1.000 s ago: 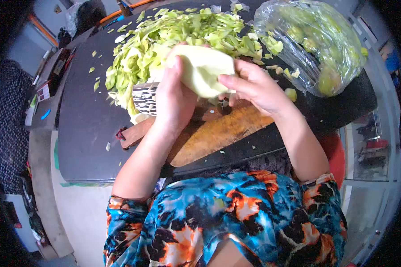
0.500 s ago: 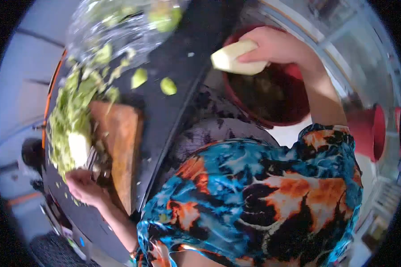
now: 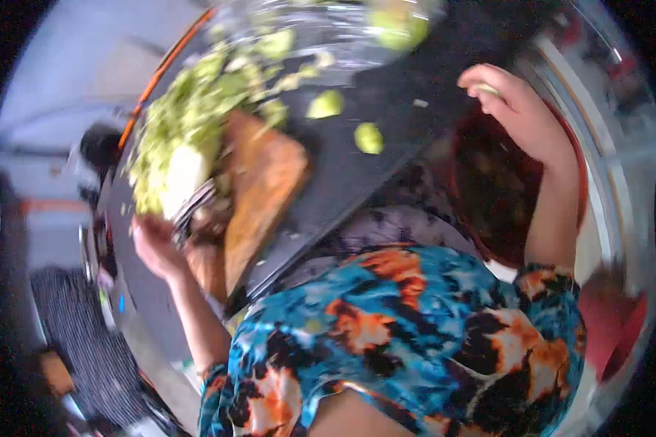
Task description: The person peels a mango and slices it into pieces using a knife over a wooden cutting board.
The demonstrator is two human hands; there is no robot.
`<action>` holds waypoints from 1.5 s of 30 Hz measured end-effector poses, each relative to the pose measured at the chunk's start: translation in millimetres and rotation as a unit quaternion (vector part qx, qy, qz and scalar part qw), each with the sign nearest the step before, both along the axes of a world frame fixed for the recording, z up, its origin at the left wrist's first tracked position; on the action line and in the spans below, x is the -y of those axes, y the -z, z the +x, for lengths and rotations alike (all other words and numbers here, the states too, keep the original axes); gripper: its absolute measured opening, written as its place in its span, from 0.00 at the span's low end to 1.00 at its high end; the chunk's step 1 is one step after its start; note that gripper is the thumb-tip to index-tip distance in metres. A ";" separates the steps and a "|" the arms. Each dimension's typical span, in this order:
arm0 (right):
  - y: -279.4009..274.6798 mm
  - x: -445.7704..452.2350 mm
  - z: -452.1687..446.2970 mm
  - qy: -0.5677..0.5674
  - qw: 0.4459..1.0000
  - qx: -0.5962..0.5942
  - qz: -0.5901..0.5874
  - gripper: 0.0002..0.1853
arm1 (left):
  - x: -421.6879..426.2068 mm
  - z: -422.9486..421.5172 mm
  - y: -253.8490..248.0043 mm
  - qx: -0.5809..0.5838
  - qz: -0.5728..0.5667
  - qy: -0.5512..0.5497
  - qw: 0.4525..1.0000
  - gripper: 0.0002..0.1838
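My right hand (image 3: 514, 109) is over a dark red tub (image 3: 582, 197), its fingers curled around a pale green vegetable piece (image 3: 487, 89); only a sliver shows. At the left, my left hand (image 3: 159, 246), blurred and with bent fingers, is beside a shiny metal tool (image 3: 195, 207); what it grips cannot be made out. A whitish peeled vegetable (image 3: 185, 177) lies next to that tool, against a heap of light green peelings (image 3: 178, 120). A wooden cutting board (image 3: 268, 175) rests on the dark table (image 3: 335, 186) between the heap and my body.
Two green pieces, one nearer (image 3: 369, 138) and one farther (image 3: 326, 104), lie on the table. A clear plastic bag (image 3: 328, 36) with a green vegetable (image 3: 399, 28) is at the far side. A red bucket (image 3: 611, 320) stands at right. Striped dark cloth (image 3: 84, 335) is at lower left.
The view has swung, shifting the table rightward in the picture. The large peeled vegetable in my right hand no longer shows; only a pale sliver is visible there. My left hand stays beside the metal tool.
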State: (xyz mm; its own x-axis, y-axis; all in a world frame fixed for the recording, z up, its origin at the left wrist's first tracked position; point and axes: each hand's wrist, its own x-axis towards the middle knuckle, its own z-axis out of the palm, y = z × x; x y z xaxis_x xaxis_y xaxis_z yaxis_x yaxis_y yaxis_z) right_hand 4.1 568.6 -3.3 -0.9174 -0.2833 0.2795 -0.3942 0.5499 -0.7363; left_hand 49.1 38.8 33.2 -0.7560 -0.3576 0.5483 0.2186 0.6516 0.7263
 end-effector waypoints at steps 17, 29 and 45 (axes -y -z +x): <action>-104.3 326.6 -54.3 -0.169 0.897 -0.320 0.252 0.33 | 87.8 32.5 -26.1 0.034 0.124 0.065 0.990 0.16; -60.6 392.0 40.5 -0.294 0.906 -0.202 0.229 0.22 | 121.5 24.4 -20.9 0.088 0.065 -0.081 0.991 0.18; -125.6 261.5 11.0 0.010 0.998 -0.015 -0.058 0.10 | 45.7 -32.5 -23.6 0.139 -0.170 0.071 0.973 0.31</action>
